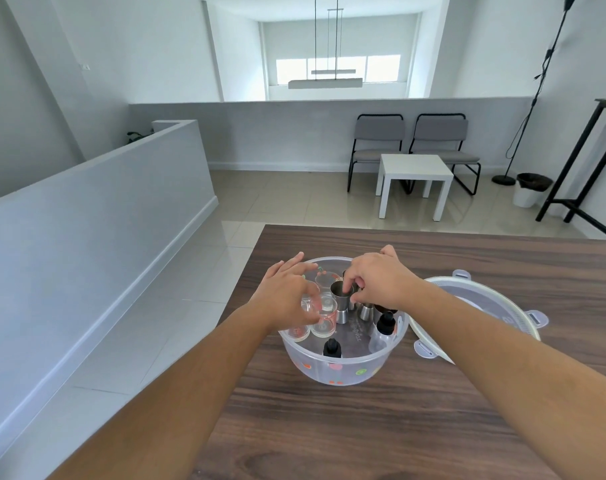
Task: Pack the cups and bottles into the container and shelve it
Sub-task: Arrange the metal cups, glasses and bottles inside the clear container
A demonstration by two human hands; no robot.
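A round clear plastic container (343, 370) with fruit prints stands on the wooden table (363, 427). Inside are small clear glasses (324, 322), steel jigger cups (341, 306) and dropper bottles with black caps (332, 348). My left hand (287, 296) is inside the left part, its fingers closed around a clear glass. My right hand (377, 278) is over the middle, fingertips pinching the rim of a steel cup. Another black-capped bottle (384, 327) leans at the right wall.
The container's lid (474, 306), with clip tabs, lies on the table just right of the container. Beyond the table are a tiled floor, a white side table (415, 168), two grey chairs, a bin and a black-legged stand at far right.
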